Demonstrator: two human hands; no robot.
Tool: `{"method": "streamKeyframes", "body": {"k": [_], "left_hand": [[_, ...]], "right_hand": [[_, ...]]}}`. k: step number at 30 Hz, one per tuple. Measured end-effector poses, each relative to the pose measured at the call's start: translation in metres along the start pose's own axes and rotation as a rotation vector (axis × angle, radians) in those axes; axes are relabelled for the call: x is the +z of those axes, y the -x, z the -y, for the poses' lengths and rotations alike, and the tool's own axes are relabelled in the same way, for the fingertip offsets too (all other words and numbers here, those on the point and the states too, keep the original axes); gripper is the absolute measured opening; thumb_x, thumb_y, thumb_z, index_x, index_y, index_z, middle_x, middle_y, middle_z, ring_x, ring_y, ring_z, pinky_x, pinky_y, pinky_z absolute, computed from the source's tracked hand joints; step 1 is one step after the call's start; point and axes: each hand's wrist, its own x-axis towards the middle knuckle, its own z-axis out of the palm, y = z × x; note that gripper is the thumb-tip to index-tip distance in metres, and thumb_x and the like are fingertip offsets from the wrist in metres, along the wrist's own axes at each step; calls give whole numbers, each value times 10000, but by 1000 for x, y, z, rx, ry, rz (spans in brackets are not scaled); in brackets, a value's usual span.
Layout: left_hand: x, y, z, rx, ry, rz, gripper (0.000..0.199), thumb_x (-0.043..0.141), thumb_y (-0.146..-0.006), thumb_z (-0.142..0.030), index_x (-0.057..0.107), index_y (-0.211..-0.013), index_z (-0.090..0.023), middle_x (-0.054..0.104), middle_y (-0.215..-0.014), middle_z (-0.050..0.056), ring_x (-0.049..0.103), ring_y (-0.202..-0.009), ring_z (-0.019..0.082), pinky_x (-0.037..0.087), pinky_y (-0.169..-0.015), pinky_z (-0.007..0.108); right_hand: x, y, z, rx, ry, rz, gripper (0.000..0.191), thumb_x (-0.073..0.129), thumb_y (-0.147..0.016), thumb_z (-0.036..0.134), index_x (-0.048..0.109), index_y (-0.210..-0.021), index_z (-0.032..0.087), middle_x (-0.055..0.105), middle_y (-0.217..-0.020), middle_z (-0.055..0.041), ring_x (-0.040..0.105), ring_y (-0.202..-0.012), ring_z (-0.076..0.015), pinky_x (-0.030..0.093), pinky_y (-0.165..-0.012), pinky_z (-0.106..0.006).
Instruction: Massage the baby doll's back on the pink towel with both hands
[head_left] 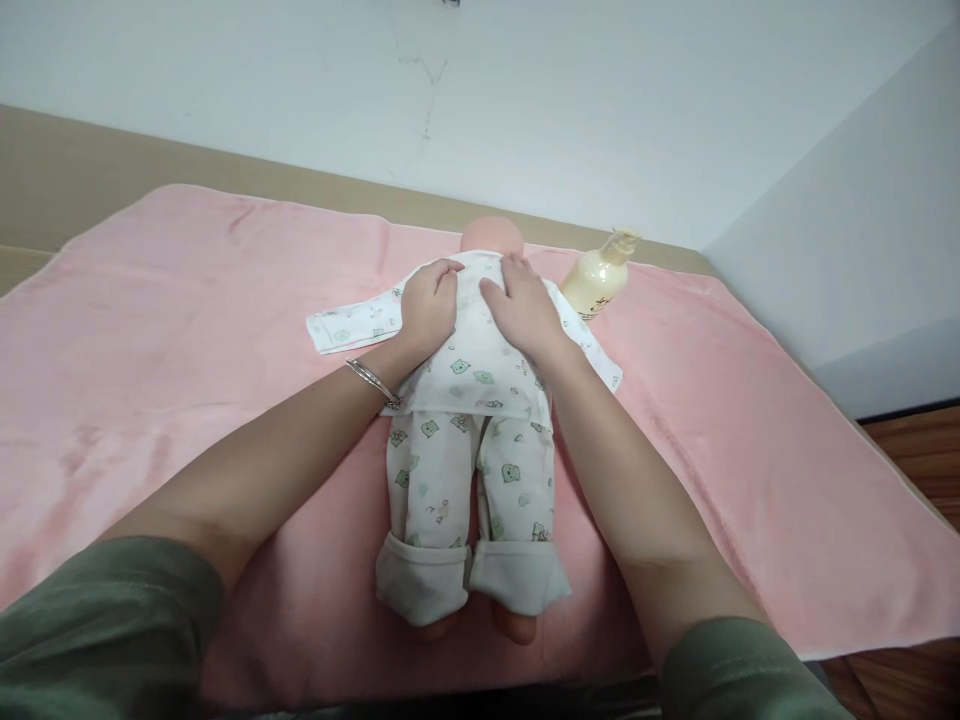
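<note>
A baby doll [491,236] lies on a pink blanket with its head away from me. It wears a white patterned shirt [480,375], and white patterned trousers [514,480] with cuffs turned up above its feet. My left hand [431,310] rests on the left side of the shirt, near the shoulder, its fingers partly bent. Over on the right side, my right hand [525,305] lies on the shirt below the head, with thumb and fingers apart. Both shirt sleeves spread outward onto the blanket. The doll's face cannot be made out.
Just right of the doll stands a pale yellow pump bottle [598,280]. The pink blanket [225,270] covers a table whose tan back edge [150,155] meets a white wall [300,90]. Brown wooden flooring [919,465] shows at the right.
</note>
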Motion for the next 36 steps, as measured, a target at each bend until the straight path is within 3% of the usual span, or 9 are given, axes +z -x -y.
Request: {"method": "streamKeyframes", "body": {"k": [3,6,9,12,15,17,21,27,36], "left_hand": [[1,0,0,1,13,1,361,417,-962,-222,767,-1050,-220,797,-1221,41,699,-1208,229,531,-1128,378],[2,0,1,-2,23,-6,358,416,-947,-207,764,-1034,-217,800,-1195,33,701,-1188,220,530,-1128,369],[2,0,1,-2,43,-8,357,413,-935,-191,760,-1019,-209,802,-1175,39,707,-1156,212,541,-1100,356],[2,0,2,0,46,-4,362,408,-937,-193,758,-1029,-197,800,-1180,53,712,-1149,211,544,-1089,351],[1,0,1,12,21,-10,372,408,-941,-197,761,-1056,-183,800,-1186,64,712,-1152,220,545,-1091,362],[1,0,0,10,0,-7,380,407,-942,-190,764,-1069,-184,802,-1191,59,710,-1162,223,545,-1100,369],[0,0,-7,-1,-50,26,394,413,-940,-170,769,-1107,-202,796,-1229,47,703,-1202,230,546,-1133,388],[-1,4,-16,-6,-163,88,471,400,-924,-131,747,-1241,-159,757,-1340,100,673,-1303,272,494,-1241,454],[1,10,-10,26,-143,55,489,388,-928,-140,739,-1268,-129,751,-1361,97,667,-1326,261,491,-1248,432]], "right_hand": [[1,-6,-10,105,-29,-15,752,322,-1069,461,316,-1652,-14,259,-1771,-217,217,-1684,-349,203,-1392,-532],[-2,13,11,149,90,4,732,276,-1081,399,275,-1654,-57,263,-1754,-269,241,-1665,-411,233,-1362,-602],[-6,38,44,30,242,105,681,358,-1046,279,307,-1664,-4,249,-1766,-246,235,-1650,-479,263,-1329,-665],[-5,47,58,-119,306,206,678,389,-1021,214,324,-1680,67,189,-1801,-159,110,-1684,-458,165,-1362,-679],[-1,32,42,-139,230,181,648,343,-1045,255,341,-1683,141,190,-1811,-98,113,-1700,-387,121,-1377,-676],[3,15,23,-71,135,95,638,333,-1061,335,358,-1674,160,196,-1811,-93,146,-1698,-370,136,-1374,-674],[8,-6,-4,93,18,-36,702,304,-1072,426,350,-1651,33,277,-1771,-199,235,-1673,-378,211,-1376,-594],[12,-5,-3,143,62,-44,767,304,-1073,457,290,-1660,-36,281,-1759,-241,229,-1672,-392,194,-1387,-536],[21,2,-2,131,107,-112,757,297,-1058,444,330,-1642,-36,328,-1739,-243,296,-1648,-393,225,-1368,-560]]}}
